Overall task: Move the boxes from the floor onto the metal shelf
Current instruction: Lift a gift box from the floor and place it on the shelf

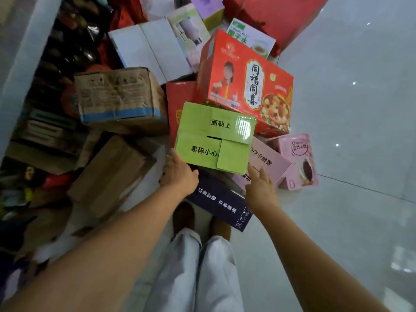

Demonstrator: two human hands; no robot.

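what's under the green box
Beneath the green box, a dark blue box shows at the near edge, a pale pink box on the right and a red box on the left. What its middle rests on is covered.
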